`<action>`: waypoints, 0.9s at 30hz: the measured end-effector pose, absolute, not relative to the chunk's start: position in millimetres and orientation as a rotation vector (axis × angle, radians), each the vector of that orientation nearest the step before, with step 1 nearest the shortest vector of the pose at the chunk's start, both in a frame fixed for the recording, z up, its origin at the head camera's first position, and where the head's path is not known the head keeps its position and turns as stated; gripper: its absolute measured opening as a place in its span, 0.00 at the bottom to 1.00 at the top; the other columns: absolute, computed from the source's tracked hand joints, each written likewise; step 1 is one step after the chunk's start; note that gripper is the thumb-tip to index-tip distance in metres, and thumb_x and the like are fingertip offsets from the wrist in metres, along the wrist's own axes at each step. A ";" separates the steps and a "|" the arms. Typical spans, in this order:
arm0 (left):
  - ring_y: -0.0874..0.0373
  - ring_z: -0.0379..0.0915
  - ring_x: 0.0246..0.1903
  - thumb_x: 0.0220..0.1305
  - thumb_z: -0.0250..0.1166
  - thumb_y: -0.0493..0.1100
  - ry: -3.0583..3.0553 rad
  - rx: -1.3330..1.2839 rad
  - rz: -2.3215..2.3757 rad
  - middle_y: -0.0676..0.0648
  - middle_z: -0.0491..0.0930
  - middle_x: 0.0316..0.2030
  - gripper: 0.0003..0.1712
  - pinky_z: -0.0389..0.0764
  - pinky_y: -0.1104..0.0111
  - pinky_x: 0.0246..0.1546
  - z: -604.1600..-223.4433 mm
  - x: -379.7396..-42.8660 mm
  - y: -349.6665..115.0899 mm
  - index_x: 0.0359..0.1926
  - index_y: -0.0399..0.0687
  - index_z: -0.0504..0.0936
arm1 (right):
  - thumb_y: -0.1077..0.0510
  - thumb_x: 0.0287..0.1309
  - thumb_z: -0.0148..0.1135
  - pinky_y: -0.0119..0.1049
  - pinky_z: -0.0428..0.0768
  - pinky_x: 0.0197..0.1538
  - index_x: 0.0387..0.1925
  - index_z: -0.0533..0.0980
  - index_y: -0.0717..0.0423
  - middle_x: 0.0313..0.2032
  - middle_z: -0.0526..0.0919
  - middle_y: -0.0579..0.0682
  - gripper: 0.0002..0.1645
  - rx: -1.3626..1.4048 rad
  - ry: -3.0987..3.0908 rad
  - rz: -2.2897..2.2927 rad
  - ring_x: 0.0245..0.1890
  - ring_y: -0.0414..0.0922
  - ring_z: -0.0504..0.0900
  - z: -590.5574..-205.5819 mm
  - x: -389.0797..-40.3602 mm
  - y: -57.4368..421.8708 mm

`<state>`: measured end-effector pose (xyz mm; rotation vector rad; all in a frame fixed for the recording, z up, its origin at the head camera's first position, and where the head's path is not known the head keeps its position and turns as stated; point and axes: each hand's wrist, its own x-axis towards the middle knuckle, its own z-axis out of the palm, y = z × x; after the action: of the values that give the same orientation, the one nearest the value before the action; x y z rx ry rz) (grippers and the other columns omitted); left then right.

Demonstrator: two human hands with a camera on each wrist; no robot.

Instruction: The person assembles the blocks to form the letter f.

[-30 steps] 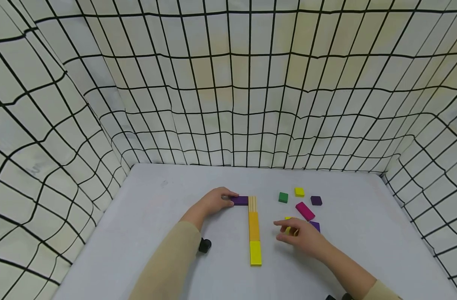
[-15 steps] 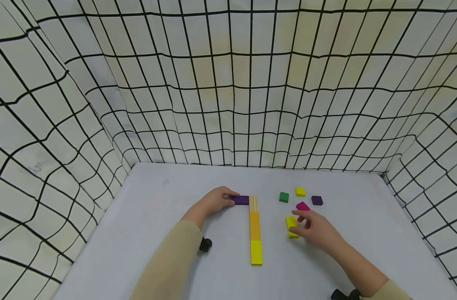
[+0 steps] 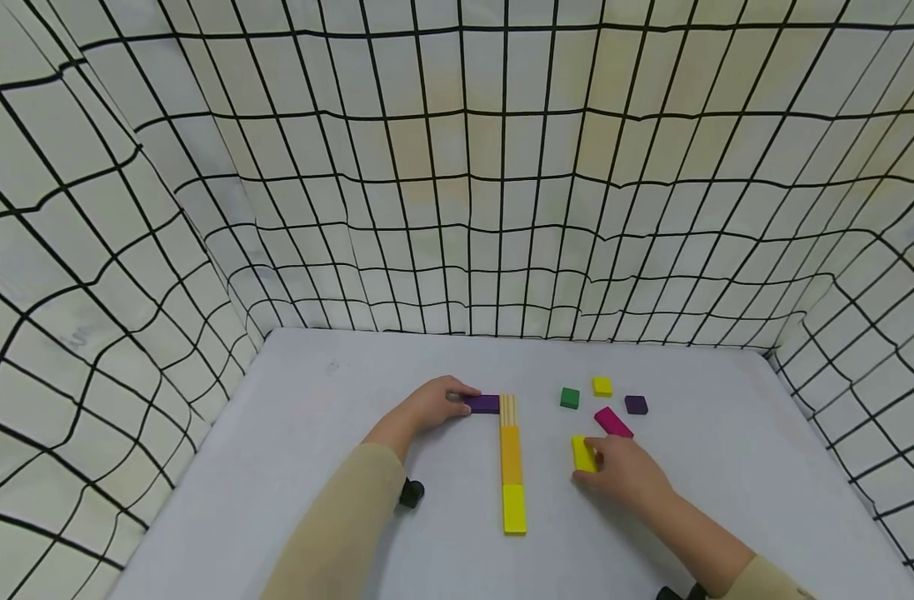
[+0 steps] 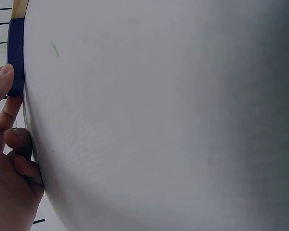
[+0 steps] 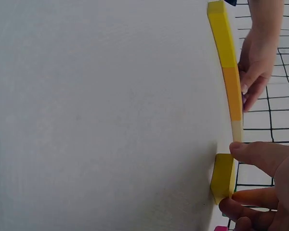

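Note:
My left hand (image 3: 432,402) pinches a purple rectangular block (image 3: 484,404) between thumb and fingers. That block's right end meets the far end of a straight row: a pale striped piece (image 3: 507,410), an orange block (image 3: 511,455) and a yellow block (image 3: 513,509) at the near end. To the right of the row, my right hand (image 3: 627,473) has thumb and fingers at opposite ends of another yellow block (image 5: 222,177), which lies on the table. The hand covers part of it in the head view.
Beyond my right hand lie a magenta block (image 3: 614,422), a green cube (image 3: 570,398), a small yellow block (image 3: 602,387) and a dark purple block (image 3: 636,405). Black netting (image 3: 501,208) hangs along the back and sides of the white table (image 3: 314,392).
My right hand moved right, away from the row, then came down onto the loose yellow block with its fingers closing in. My left hand stays on the purple block.

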<state>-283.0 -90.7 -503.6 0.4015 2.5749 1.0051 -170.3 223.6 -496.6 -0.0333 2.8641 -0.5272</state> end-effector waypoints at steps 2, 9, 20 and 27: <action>0.49 0.65 0.65 0.66 0.67 0.46 2.577 0.403 1.004 0.51 0.77 0.58 0.18 0.59 0.50 0.70 -505.4 -282.9 -90.5 0.57 0.63 0.83 | 0.45 0.44 0.79 0.41 0.82 0.43 0.57 0.80 0.56 0.31 0.79 0.45 0.38 -0.061 2.871 -0.513 0.31 0.43 0.73 -497.4 -169.7 222.0; 0.48 0.66 0.64 0.66 0.67 0.45 2.578 0.408 1.022 0.50 0.77 0.58 0.18 0.60 0.49 0.69 -505.3 -281.5 -90.1 0.57 0.62 0.84 | 0.51 0.47 0.77 0.41 0.82 0.45 0.58 0.80 0.56 0.38 0.82 0.47 0.34 -0.193 2.936 -0.468 0.35 0.43 0.75 -495.6 -170.4 217.8; 0.48 0.66 0.64 0.66 0.67 0.45 2.573 0.397 1.015 0.51 0.77 0.58 0.18 0.60 0.50 0.69 -502.2 -278.5 -89.0 0.57 0.63 0.83 | 0.58 0.51 0.75 0.49 0.81 0.54 0.56 0.82 0.50 0.49 0.84 0.49 0.27 -0.304 2.940 -0.537 0.53 0.50 0.80 -495.5 -184.3 212.9; 0.49 0.65 0.65 0.66 0.66 0.46 2.583 0.406 0.995 0.51 0.77 0.58 0.19 0.60 0.51 0.69 -502.8 -280.6 -90.0 0.57 0.64 0.83 | 0.53 0.51 0.76 0.47 0.81 0.54 0.53 0.84 0.47 0.46 0.86 0.44 0.25 -0.335 2.945 -0.547 0.51 0.47 0.81 -497.5 -193.7 212.1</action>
<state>-280.6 -90.0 -502.8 0.4063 2.5826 0.9953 -193.7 212.1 -497.5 -0.3354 2.9447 -0.5472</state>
